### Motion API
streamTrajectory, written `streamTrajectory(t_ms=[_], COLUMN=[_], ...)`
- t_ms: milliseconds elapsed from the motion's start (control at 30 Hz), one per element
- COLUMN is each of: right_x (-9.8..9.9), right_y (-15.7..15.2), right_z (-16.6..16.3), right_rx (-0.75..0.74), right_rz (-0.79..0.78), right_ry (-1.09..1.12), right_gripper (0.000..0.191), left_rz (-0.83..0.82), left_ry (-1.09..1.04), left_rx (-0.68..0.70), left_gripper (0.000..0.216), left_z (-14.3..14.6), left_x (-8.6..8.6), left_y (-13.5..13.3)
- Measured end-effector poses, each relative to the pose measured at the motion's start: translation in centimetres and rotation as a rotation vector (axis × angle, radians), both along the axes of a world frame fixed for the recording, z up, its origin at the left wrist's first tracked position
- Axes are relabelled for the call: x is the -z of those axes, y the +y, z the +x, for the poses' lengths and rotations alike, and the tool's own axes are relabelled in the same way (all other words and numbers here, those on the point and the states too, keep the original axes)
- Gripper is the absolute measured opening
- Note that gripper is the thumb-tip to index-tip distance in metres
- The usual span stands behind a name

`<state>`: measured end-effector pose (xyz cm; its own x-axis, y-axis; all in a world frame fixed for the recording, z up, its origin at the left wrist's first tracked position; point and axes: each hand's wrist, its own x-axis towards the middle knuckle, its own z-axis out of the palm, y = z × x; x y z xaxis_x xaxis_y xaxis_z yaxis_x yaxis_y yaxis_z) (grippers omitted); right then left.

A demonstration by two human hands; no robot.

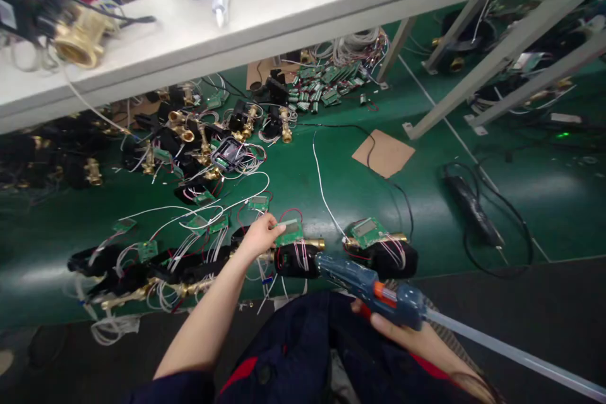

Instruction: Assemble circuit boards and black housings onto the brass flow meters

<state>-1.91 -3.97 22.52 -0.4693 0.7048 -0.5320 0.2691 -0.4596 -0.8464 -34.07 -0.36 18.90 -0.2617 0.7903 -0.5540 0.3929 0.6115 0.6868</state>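
My left hand (261, 237) pinches the edge of a green circuit board (291, 231), which is tilted above a black meter housing (297, 261) with brass fittings. Thin wires run from the board down into the housing. In my right hand (402, 331) is a blue glue gun (355, 279) with an orange part and a long translucent glue stick (511, 353) out of its back. Its nozzle points left, at the right side of that housing; whether it touches cannot be made out. Just right stands another black housing (391, 259) with its own circuit board (368, 231).
More wired housings (127, 278) line the near left edge of the green table (303, 167). Brass-fitted meters and a pile of circuit boards (326, 85) lie further back. A cardboard piece (383, 153) and a black power strip (473, 211) are right. A white shelf (265, 19) overhangs the back.
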Motion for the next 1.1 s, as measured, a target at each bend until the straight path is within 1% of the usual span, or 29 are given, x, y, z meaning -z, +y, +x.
streamTrajectory(t_ms=[100,167,300,400,600,767,967,1100], right_x=[0.8,1.5,3.2,3.8,3.0,3.1,2.4,2.1], right_y=[-1.6,-2.5,-4.1,-4.9,-5.5,-5.7,-5.8,-5.6], right_z=[-1.6,-2.9,-5.3,-6.5,-7.3,-7.3,-7.7,-7.7], right_rx=[0.033,0.094,0.251,0.307,0.373,0.374,0.403,0.397], right_rz=[-0.019,-0.019,-0.044,-0.072,-0.135,-0.113,-0.132,-0.099], right_ry=[0.002,0.002,0.012,0.027,-0.001,-0.042,-0.037,-0.055], right_gripper=[0.041,0.04,0.043,0.045,0.044,0.049,0.047,0.046], left_rz=[-0.01,-0.004,0.0,0.003,0.013,0.014,0.026,0.028], left_ry=[-0.058,-0.099,-0.174,-0.206,-0.224,-0.23,-0.246,-0.248], left_rx=[-0.119,-0.169,-0.191,-0.176,-0.15,-0.141,-0.126,-0.12], left_gripper=[0.032,0.035,0.034,0.031,0.028,0.028,0.031,0.035], left_z=[0.8,0.8,0.4,0.1,-0.1,-0.2,-0.2,-0.2], left_x=[0.8,1.1,1.0,0.8,0.5,0.7,0.8,0.7], left_y=[-1.1,-1.6,-1.8,-1.7,-1.6,-1.6,-1.6,-1.5])
